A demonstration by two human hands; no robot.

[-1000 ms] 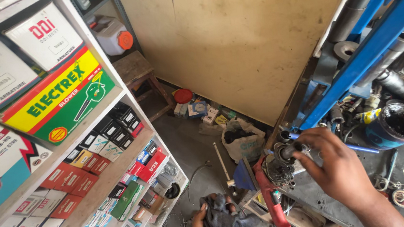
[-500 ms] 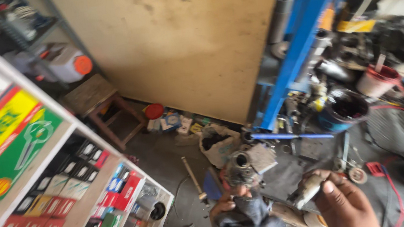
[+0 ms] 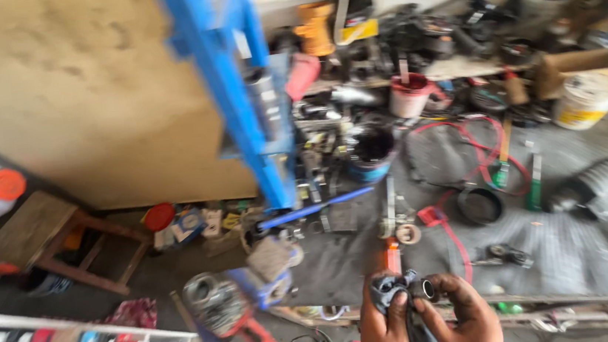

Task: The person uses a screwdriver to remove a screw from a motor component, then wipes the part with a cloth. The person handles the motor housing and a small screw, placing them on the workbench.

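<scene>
- Both hands have come together at the workbench's [image 3: 593, 240] near edge since half a second ago, when only the right one showed clearly.
- Left hand [image 3: 384, 332] pinches a dark cloth-wrapped part [image 3: 388, 291] with curled fingers.
- Right hand [image 3: 461, 317] grips a small metal ring [image 3: 427, 288] between thumb and fingertips, touching that part.
- Beside them, left, sits a red-handled tool [image 3: 240, 315].

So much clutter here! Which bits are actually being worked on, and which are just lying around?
In hand:
- small dark grey metal part, gripped by the left hand
- short metal ring-shaped piece, at the right hand

Lying about:
- blue press frame
- white plastic bucket
- red cable loop
- wooden stool
- black round pan
</scene>
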